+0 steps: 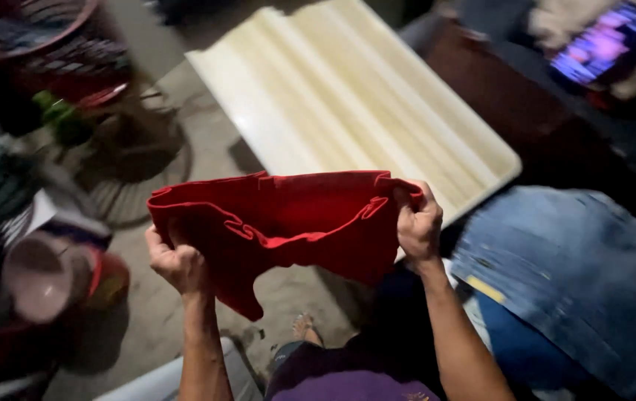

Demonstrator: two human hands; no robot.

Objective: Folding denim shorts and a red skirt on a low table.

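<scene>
A red cloth garment (288, 223) is stretched out in the air between my two hands. My left hand (175, 261) grips its left edge with the fingers curled around the fabric. At the garment's right edge, my right hand (417, 221) pinches the cloth, thumb on top. The cloth sags in folds between them, and a corner hangs down near the middle. A cream ridged board (348, 89) lies flat just beyond the garment. My bare foot (304, 327) shows on the concrete floor below the cloth.
Blue denim cloth (578, 275) lies in a heap at the right. Red plastic basins (36, 37) and a pink bowl (39, 275) crowd the left side beside a round wire grille (140, 178). A lit screen (604, 41) glows at top right.
</scene>
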